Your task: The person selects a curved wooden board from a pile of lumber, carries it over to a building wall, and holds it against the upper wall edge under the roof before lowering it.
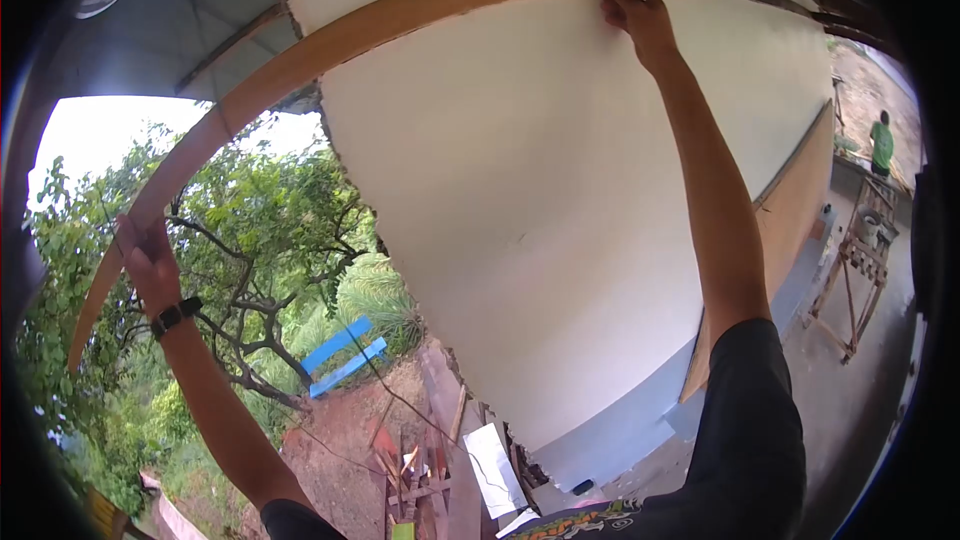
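A long wooden board [430, 2] runs across the top of the view, bowed by the wide lens. It lies along the upper part of a white wall [520, 180] and sticks out past the wall's rough left edge. My left hand [150, 258], with a black band on the wrist, is closed around the board near its left end. High on the right, my right hand [640, 22] is closed at the board's lower edge, a fingertip against its face. Its curled fingers partly hide the contact. Both arms are raised.
Outside, a blue bench [340, 355] stands near trees [265, 270]. Wood scraps [410, 480] and a white sheet [494, 470] lie below. At right are a plywood panel [795, 210], a wooden stand [855, 260] and a person in green [881, 145]. Dark roof timbers [850, 5] are overhead.
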